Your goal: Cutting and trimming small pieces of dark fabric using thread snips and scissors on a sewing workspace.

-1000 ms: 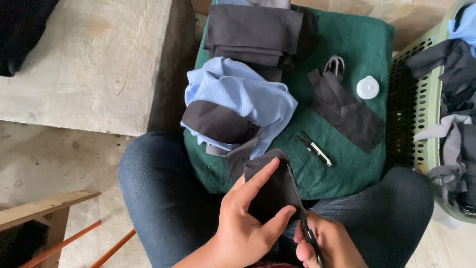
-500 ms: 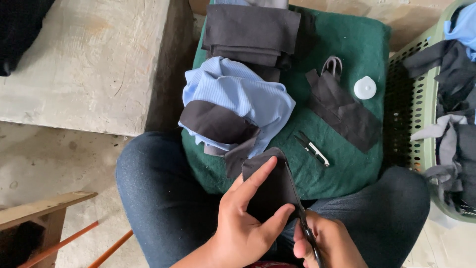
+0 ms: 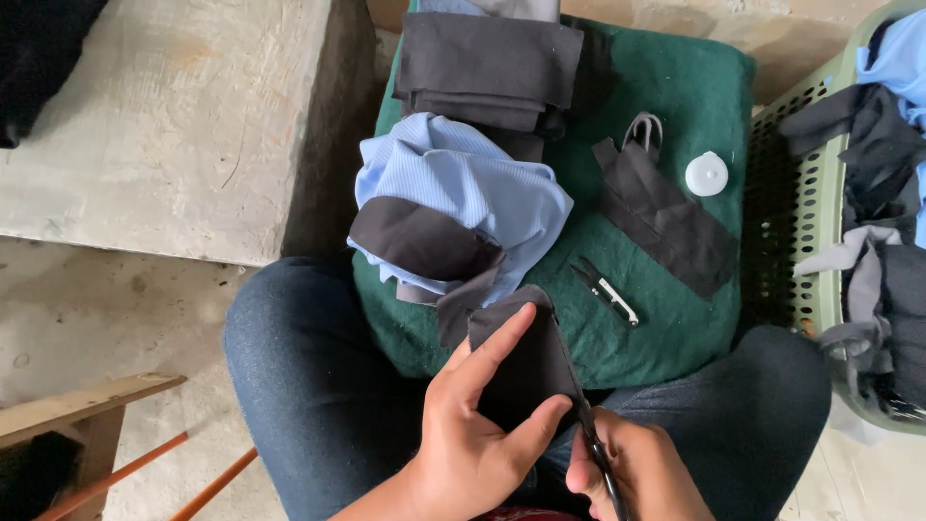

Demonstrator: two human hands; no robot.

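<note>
Left hand: the left hand is closed on a dark fabric piece, forefinger laid up its front and thumb pressed under its lower edge.
Right hand: the right hand is wrapped around a pair of scissors; the blades are set along the fabric's right edge, though whether they are biting into it cannot be made out at the frame's bottom.
Dark fabric piece: it is held upright over the lap, just above both hands, and seems joined to the light blue garment lying beyond the left fingertips.
Green cushion: spread past the hands, it carries the blue garment, a stack of folded dark cloth at its far end, a dark strip, a small thread clipper just beyond the right hand, and a white round cap.
Basket: a pale green perforated basket is seen well to the right of the right hand, filled with dark, grey and blue cloth pieces.
</note>
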